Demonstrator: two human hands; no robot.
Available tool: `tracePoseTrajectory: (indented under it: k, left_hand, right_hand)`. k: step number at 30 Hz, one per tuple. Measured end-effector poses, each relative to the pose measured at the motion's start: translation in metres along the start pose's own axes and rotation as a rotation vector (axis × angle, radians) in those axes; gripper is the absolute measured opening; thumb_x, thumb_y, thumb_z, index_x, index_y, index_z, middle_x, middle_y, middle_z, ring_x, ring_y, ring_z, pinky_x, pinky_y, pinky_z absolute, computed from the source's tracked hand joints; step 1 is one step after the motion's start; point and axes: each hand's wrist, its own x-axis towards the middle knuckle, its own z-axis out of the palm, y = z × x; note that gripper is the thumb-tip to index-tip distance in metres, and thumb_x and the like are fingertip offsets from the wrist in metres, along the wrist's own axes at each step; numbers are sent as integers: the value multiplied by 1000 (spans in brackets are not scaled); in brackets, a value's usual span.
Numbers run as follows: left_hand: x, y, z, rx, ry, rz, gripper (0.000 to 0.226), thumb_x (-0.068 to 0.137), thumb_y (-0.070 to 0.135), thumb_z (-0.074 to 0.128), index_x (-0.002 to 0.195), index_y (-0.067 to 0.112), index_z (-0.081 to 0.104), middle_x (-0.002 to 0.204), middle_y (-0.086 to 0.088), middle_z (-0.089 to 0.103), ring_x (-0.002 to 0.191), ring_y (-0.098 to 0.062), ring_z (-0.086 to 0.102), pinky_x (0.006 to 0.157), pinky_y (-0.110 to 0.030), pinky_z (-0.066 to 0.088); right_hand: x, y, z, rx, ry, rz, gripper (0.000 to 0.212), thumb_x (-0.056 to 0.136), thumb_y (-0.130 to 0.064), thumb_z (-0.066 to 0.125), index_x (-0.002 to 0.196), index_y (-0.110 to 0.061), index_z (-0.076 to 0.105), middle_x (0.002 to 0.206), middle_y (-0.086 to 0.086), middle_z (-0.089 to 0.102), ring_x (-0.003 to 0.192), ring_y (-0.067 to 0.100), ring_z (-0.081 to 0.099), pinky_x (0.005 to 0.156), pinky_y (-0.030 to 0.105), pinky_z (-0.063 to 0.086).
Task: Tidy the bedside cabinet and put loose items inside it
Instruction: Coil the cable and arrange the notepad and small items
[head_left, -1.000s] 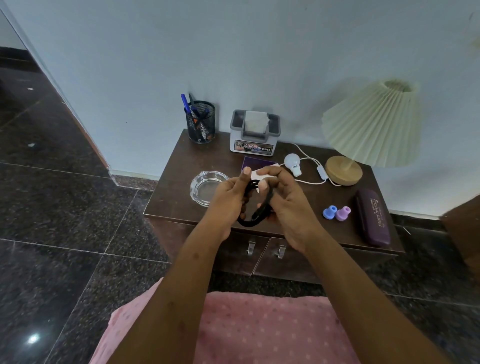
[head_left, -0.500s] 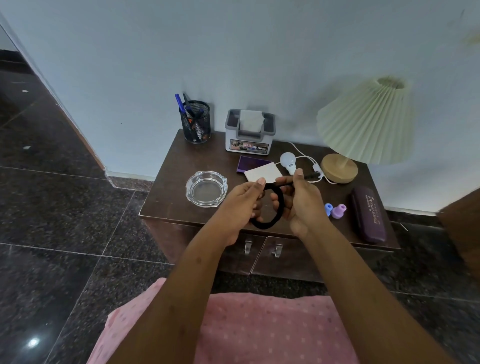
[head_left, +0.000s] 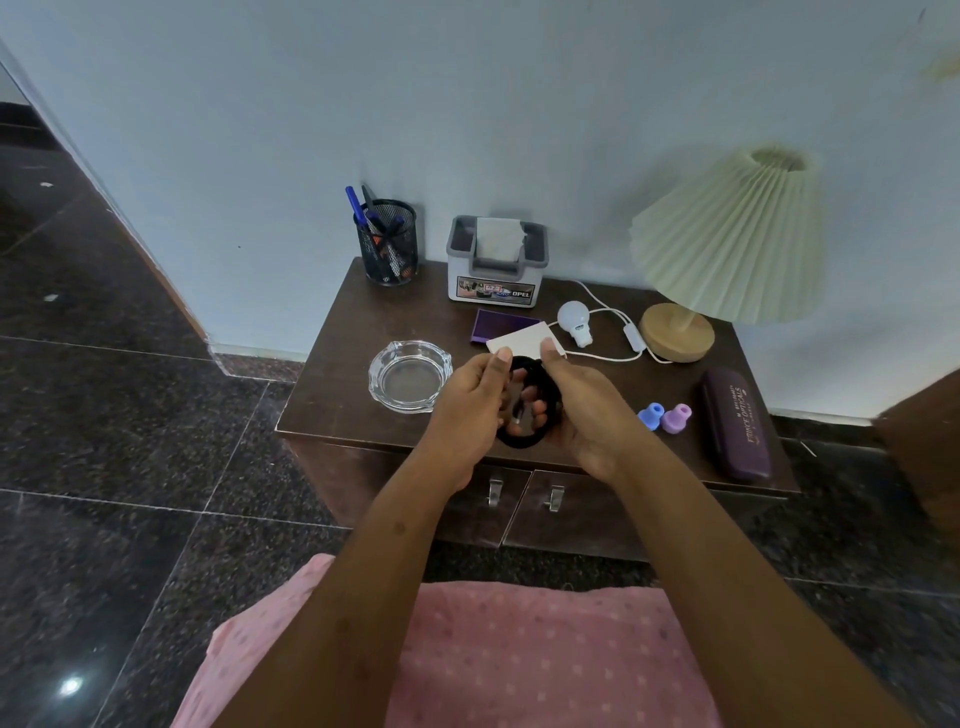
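We see a pale blue painted wall (head_left: 519, 104) meeting a dark speckled stone-tile floor (head_left: 130, 467) crossed by pale grout lines. A pink cloth with faint dots (head_left: 519, 660) fills the bottom edge. A cream pleated lamp (head_left: 727, 239) on a round wooden base stands near the wall.

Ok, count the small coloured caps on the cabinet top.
2: blue cap and purple cap, side by side near the front edge, beside the glasses case. Others may be hidden.
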Motion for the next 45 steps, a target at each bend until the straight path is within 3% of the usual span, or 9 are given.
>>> tracePoseTrajectory:
  k: [6, 13, 17, 20, 30, 34, 37, 40, 45]
  left_hand:
    - [4, -6, -7, 185, 40, 89, 26, 98, 39, 38, 88, 26, 58, 50, 15, 49, 43, 3, 45, 49, -16, 42]
    - [11, -4, -10, 145, 57, 165, 29, 98, 37, 40, 75, 21, 51, 45, 16, 45, 42, 1, 40, 44, -14, 38]
    - [14, -5, -13, 116, 28, 147, 32, 98, 40, 40, 83, 16, 55, 65, -1, 52, 53, -6, 44, 49, -20, 36]
    - [13, -2, -15, 39, -17, 131, 32, 98, 40, 39, 80, 18, 55, 61, 6, 56, 52, -6, 47, 47, -16, 38]
    - [8, 1, -10, -65, 57, 36, 32, 98, 38, 39, 81, 19, 58, 62, 3, 49, 51, -3, 45, 54, -20, 41]
    - [5, -3, -6, 9, 29, 31, 28, 98, 37, 38, 83, 28, 59, 78, -1, 61, 74, -16, 59, 69, -32, 52]
    - [6, -4, -4, 97, 52, 81, 29, 100, 34, 36, 84, 23, 57, 71, 0, 55, 62, -9, 52, 60, -29, 46]
    - [7, -7, -6, 252, 106, 173, 28, 100, 32, 35, 90, 17, 56, 65, 4, 45, 55, -8, 41, 56, -29, 38]
    - [7, -5, -1, 70, 177, 163, 30, 99, 32, 39, 77, 16, 52, 59, 7, 42, 48, -1, 39, 50, -19, 37]
  right_hand:
    - [-5, 0, -5, -98, -261, -59, 18, 89, 2, 54, 94, -7, 68, 81, 4, 71, 78, 15, 66, 76, 25, 53]
    - [-12, -5, -4, 46, -231, -120, 21, 92, 0, 50, 106, -12, 59, 81, 1, 69, 68, 7, 67, 55, 17, 52]
    - [-16, -4, -1, 200, -305, -203, 41, 89, 14, 42, 113, -19, 47, 76, 1, 69, 68, 10, 67, 60, 24, 55]
    - [-17, -1, 0, 289, -388, -231, 52, 86, 18, 41, 118, -23, 41, 79, 5, 68, 68, 13, 65, 64, 28, 56]
    - [-13, -1, -1, 138, -441, -396, 40, 82, 1, 60, 113, -23, 55, 86, 6, 70, 81, 17, 68, 70, 31, 56]
    - [-12, 2, 0, -124, -282, -566, 26, 83, 2, 63, 104, -14, 63, 102, 1, 68, 97, 12, 65, 76, 25, 55]
    - [-15, 3, 4, -48, -240, -537, 13, 92, -14, 54, 96, -12, 67, 92, -7, 68, 78, 6, 64, 64, 22, 54]
    - [-15, 2, 5, 20, -173, -410, 36, 88, -46, 47, 90, -19, 71, 90, -2, 68, 60, 4, 54, 56, 23, 49]
    - [-14, 2, 11, 210, -108, -355, 34, 96, -39, 42, 97, -18, 68, 95, 1, 70, 64, 8, 59, 57, 25, 52]
